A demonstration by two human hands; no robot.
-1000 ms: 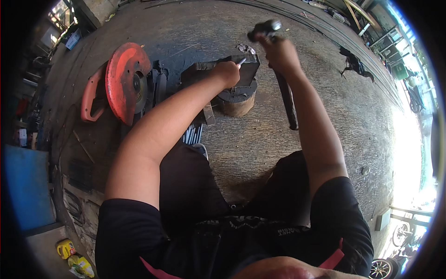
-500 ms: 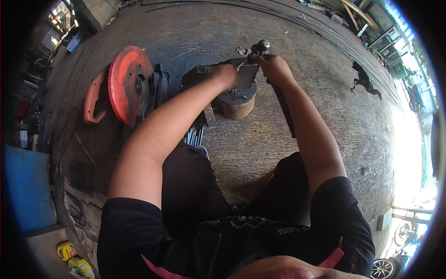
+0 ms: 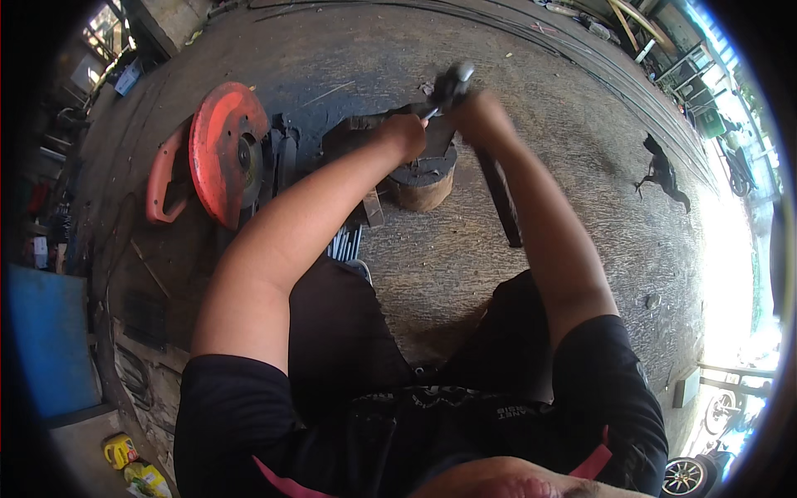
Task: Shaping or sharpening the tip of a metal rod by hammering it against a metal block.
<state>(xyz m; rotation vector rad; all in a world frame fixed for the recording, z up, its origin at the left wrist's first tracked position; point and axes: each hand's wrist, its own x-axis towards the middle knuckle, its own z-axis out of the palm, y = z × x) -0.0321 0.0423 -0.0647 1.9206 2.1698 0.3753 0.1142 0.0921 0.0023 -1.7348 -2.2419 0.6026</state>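
Observation:
My right hand (image 3: 484, 119), blurred by motion, is wrapped round a hammer (image 3: 457, 79). The hammer's dark handle runs back under my right forearm, and its head is over the far right end of a dark metal block (image 3: 438, 143). This block rests on a round wooden stump (image 3: 423, 192). My left hand (image 3: 403, 136) is closed over the block, pinching a thin shiny metal rod (image 3: 432, 113) whose tip points toward the hammer head. The rest of the rod is hidden by the hand.
A red cut-off saw (image 3: 217, 153) stands left of the block. Several metal rods (image 3: 345, 243) lie by my left knee, and a flat metal bar (image 3: 373, 209) leans near the stump. Long thin rods (image 3: 573, 62) lie across the far floor. A dark chicken (image 3: 662, 172) is at the right.
The hammer head has shifted slightly left and tilted, with my right hand moving. My left hand stays almost in place. The chicken has moved and raised its head.

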